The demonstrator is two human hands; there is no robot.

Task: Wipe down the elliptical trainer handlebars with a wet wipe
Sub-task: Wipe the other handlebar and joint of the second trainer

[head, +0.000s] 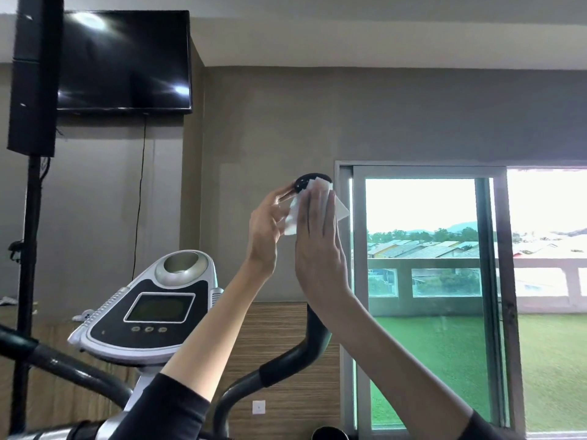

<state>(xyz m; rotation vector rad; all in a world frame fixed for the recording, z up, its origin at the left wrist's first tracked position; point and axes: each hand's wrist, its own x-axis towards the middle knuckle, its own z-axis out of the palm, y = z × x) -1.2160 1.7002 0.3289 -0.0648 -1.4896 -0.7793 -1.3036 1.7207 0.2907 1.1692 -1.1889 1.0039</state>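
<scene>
The elliptical's right handlebar (313, 336) rises black and curved between my forearms to its end cap (304, 181). A white wet wipe (291, 219) is wrapped around the bar just below that cap. My right hand (319, 246) lies flat with straight fingers, pressing the wipe against the bar from the right. My left hand (266, 225) pinches the wipe's left edge between thumb and fingers, with the fingertips touching the cap. My hands hide the upper grip. The left handlebar (47, 357) runs across the lower left.
The trainer's console (152, 308) with a grey screen sits at lower left. A black speaker on a stand (33, 77) and a wall TV (125, 61) are at upper left. A sliding glass door (422, 296) is at the right, behind the handlebar.
</scene>
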